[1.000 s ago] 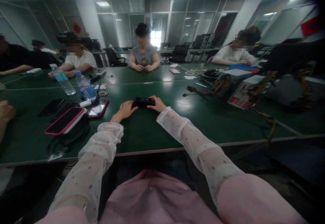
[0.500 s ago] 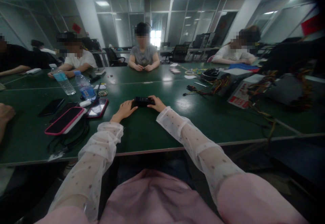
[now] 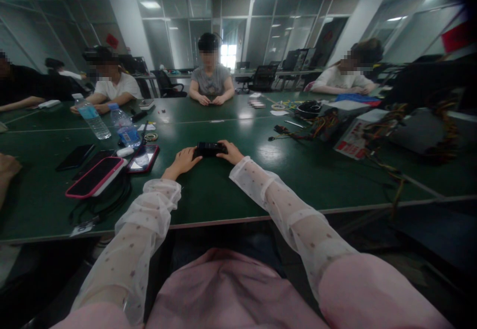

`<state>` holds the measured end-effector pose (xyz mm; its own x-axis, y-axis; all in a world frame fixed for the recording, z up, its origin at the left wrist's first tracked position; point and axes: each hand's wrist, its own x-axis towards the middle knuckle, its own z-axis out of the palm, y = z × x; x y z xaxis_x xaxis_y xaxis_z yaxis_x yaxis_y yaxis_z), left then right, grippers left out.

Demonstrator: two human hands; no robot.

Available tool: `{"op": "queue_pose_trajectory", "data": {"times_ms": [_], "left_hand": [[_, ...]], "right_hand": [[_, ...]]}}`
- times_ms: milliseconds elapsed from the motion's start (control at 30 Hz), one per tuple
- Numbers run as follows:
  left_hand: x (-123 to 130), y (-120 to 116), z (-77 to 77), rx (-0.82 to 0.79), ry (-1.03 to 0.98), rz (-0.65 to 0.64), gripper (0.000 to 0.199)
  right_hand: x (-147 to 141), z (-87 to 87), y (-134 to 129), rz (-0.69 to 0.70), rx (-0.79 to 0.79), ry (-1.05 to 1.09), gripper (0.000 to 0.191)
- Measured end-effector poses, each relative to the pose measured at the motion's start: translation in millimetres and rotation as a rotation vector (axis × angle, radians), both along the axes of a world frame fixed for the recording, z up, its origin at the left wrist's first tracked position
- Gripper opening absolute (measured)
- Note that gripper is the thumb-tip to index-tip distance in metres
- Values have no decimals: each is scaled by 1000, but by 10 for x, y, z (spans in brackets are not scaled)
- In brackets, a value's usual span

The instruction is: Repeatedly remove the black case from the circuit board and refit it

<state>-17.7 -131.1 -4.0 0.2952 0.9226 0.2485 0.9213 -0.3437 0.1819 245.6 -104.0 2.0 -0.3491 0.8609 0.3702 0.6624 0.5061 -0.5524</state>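
The left hand (image 3: 182, 162) has its grip on the left end of a black device (image 3: 209, 148), thumb along the near edge, fingers toward the far side. The right hand (image 3: 231, 153) grips the other end in the same way. Both grips are narrow, closed round the device, which lies crosswise between them over the counter (image 3: 208, 195); whether it touches the surface, I cannot tell. Sheer dotted sleeves (image 3: 149, 209) cover both forearms.

Just left of the left hand is a red-edged phone (image 3: 152, 155) with a bright screen. Beside it are a white case (image 3: 125, 151) and a pink-rimmed phone (image 3: 97, 177), with black cables (image 3: 112, 207) and a tag (image 3: 82, 228) nearer the counter's edge. A black phone (image 3: 75, 157) lies farther left.

Beyond the phones, a blue-capped bottle (image 3: 125, 127) and a blue-labelled bottle (image 3: 92, 116) look tilted. A tape roll (image 3: 151, 137) lies right of the blue-capped one.

Well to the right of the hands are a pen (image 3: 294, 124), metal boxes (image 3: 352, 140) and tangled wires (image 3: 387, 130). Across the counter sits a person in grey (image 3: 211, 80), hands together; people in white sit to the left (image 3: 119, 86) and right (image 3: 337, 80).
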Motion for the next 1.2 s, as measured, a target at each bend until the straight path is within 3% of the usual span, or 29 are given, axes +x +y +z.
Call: {"op": "queue_pose_trajectory", "data": {"times_ms": [867, 1200], "left_hand": [[-11, 4, -5, 8, 5, -17, 62], [3, -17, 22, 4, 4, -16, 61]], "right_hand": [[21, -22, 22, 13, 6, 17, 56], [37, -39, 34, 39, -19, 125, 67]]}}
